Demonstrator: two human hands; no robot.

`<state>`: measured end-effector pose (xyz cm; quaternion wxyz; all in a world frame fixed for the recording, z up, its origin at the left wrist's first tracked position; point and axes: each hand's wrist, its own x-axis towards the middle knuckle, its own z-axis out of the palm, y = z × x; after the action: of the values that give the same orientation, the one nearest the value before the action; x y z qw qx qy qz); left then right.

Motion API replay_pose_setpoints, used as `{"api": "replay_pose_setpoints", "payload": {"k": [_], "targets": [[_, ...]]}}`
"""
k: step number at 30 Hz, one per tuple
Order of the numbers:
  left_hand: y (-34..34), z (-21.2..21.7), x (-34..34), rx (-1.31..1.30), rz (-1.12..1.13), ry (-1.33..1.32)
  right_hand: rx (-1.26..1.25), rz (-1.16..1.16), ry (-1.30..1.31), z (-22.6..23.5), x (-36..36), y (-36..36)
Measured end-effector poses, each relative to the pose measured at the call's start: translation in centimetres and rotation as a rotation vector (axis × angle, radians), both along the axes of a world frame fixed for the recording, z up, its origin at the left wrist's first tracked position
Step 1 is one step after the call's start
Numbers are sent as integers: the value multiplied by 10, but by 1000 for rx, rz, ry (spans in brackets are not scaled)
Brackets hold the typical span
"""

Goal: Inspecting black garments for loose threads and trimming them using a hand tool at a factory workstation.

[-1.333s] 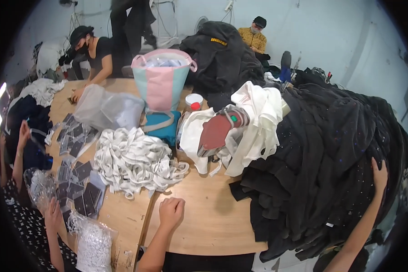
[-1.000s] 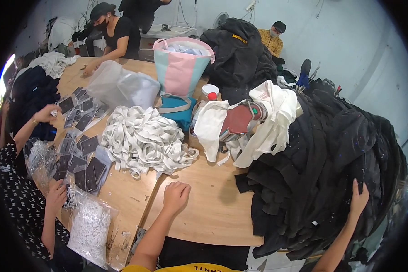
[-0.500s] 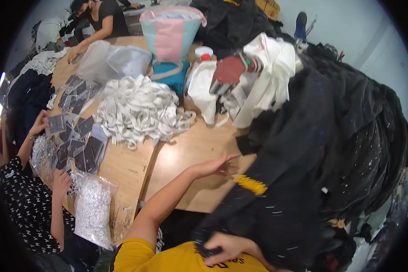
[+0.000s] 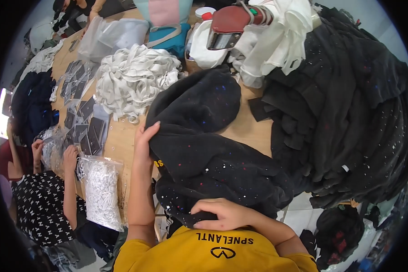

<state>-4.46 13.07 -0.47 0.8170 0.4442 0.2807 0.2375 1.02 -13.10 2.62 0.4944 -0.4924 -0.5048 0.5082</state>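
A black garment (image 4: 213, 149) with coloured paint-like specks lies bunched over the table edge in front of me. Its far part bulges up in a rounded fold. At its left side my left hand (image 4: 145, 138) grips the cloth, thumb on top and most fingers hidden. A bit of yellow lettering (image 4: 158, 163) shows on the cloth beside my left wrist. Close to my body, my right hand (image 4: 221, 214) pinches the garment's near edge between thumb and fingers.
A large heap of similar dark garments (image 4: 340, 118) fills the right. Beyond are a white strap pile (image 4: 138, 81), a teal bag (image 4: 170, 38) and a red-brown handheld machine (image 4: 231, 25). At left, a co-worker's hands (image 4: 70, 157) are near dark tags (image 4: 93, 136) and a bag of white cords (image 4: 103, 192).
The garment has been drawn left and spread across the table before me. My left hand, loosely extended before, has moved left and now grips it. The view has tilted down.
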Motion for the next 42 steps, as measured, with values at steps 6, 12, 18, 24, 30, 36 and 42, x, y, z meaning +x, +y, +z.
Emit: {"api": "replay_pose_setpoints", "payload": {"k": [6, 12, 18, 24, 30, 36, 42], "targets": [[-5, -41, -30, 422, -195, 337, 129, -512, -630, 18, 62, -18], [-30, -51, -27, 236, -20, 402, -228, -560, -1263, -40, 128, -19], [-17, -45, -15, -97, 0, 270, -411, -425, -461, -74, 99, -31], [-74, -10, 57, 124, -266, 128, -112, -616, -242, -60, 106, 5], [-96, 15, 70, 860, -439, 106, -36, -496, -1025, 14, 122, 13], [-87, -4, 42, 505, -85, 85, -81, -251, -905, 24, 145, 7], [-75, 25, 53, 1458, -49, 100, 329, -110, -906, 9, 121, 20]]}}
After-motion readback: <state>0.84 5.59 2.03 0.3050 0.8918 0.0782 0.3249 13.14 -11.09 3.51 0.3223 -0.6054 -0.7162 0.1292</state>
